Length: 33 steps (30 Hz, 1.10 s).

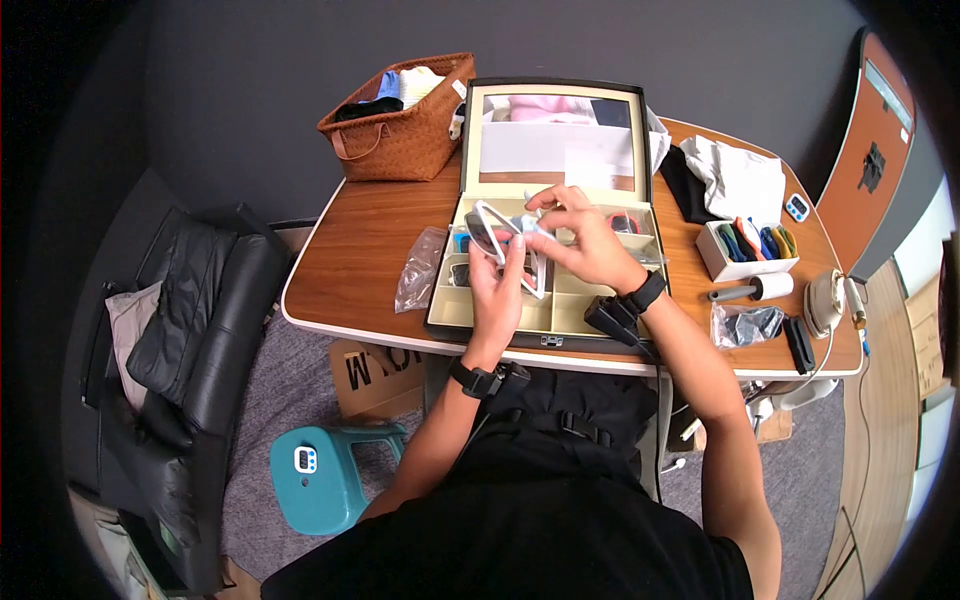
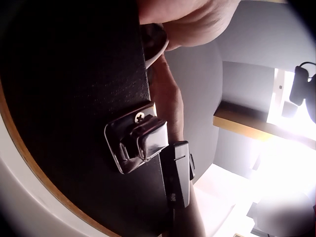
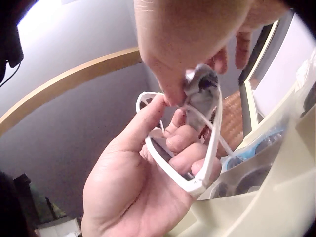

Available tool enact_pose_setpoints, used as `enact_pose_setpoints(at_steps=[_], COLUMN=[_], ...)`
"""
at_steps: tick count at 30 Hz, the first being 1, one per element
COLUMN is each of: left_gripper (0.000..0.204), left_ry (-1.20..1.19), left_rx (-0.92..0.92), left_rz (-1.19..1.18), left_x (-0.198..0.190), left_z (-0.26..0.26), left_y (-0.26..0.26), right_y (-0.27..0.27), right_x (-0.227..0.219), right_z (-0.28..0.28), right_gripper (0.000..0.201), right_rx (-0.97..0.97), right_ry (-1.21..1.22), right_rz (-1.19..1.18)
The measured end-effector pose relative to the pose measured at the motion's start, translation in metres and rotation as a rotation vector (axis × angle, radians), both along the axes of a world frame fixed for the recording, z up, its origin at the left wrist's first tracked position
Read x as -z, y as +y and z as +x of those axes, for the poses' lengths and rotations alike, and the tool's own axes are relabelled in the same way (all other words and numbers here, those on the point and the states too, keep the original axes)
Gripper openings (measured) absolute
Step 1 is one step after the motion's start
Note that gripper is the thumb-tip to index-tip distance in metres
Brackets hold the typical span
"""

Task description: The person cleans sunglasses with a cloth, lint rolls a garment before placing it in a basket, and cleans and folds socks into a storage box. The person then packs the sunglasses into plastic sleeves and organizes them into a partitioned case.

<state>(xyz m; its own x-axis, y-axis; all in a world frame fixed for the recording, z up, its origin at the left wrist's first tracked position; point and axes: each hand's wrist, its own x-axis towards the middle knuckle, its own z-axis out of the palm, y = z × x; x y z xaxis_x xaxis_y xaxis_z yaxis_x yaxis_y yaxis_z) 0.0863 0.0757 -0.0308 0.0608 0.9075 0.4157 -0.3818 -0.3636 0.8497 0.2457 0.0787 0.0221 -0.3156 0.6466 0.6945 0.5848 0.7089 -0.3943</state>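
Note:
White-framed sunglasses [image 1: 489,232] are in my left hand [image 1: 494,300], above an open black compartment case [image 1: 600,312] with a cream lining. In the right wrist view, the left fingers curl round the white frame [image 3: 170,170] and the thumb presses near its top. My right hand [image 1: 590,240] pinches a crumpled pale grey cloth [image 3: 201,101] against the sunglasses. Beneath the hands, other glasses [image 1: 624,223] lie in the case's compartments. The left wrist view shows mostly the case's black front and its metal latch [image 2: 143,140].
A clear plastic bag [image 1: 420,270] lies left of the case, with a woven basket [image 1: 400,145] of cloth behind. To the right are a white box [image 1: 735,262] of rolled fabrics, a lint roller [image 1: 770,287], folded white cloth [image 1: 740,180] and a corded steamer [image 1: 824,300].

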Motion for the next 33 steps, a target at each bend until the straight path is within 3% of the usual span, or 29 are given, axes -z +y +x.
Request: enact_pose_setpoints(at_steps=[2, 4, 7, 11, 19, 25, 33], left_gripper=[0.02, 0.02, 0.019, 0.02, 0.023, 0.026, 0.023], left_ry=[-0.038, -0.046, -0.039, -0.044, -0.029, -0.082, -0.13], left_rx=[0.001, 0.01, 0.022, -0.008, -0.042, 0.09, -0.059], left_rz=[-0.003, -0.02, -0.046, -0.021, 0.021, -0.032, -0.058], left_x=[0.002, 0.001, 0.002, 0.0, -0.003, 0.001, -0.006], left_z=[-0.001, -0.001, -0.002, -0.002, 0.001, -0.003, -0.003], left_y=[0.001, 0.002, 0.002, 0.002, 0.0, 0.003, -0.001], right_y=[-0.001, -0.003, 0.004, -0.001, -0.007, -0.008, -0.009], right_x=[-0.003, -0.009, 0.0, -0.001, -0.008, -0.006, -0.008], right_z=[-0.001, -0.002, 0.002, -0.003, 0.0, -0.004, -0.003], right_gripper=[0.02, 0.025, 0.023, 0.03, 0.024, 0.018, 0.02], right_rx=[0.001, 0.129, 0.202, -0.025, -0.196, -0.211, -0.211], right_ry=[0.071, 0.438, 0.263, 0.034, 0.07, 0.11, 0.022], right_rz=[0.023, -0.099, -0.17, -0.289, -0.3, -0.336, -0.406])
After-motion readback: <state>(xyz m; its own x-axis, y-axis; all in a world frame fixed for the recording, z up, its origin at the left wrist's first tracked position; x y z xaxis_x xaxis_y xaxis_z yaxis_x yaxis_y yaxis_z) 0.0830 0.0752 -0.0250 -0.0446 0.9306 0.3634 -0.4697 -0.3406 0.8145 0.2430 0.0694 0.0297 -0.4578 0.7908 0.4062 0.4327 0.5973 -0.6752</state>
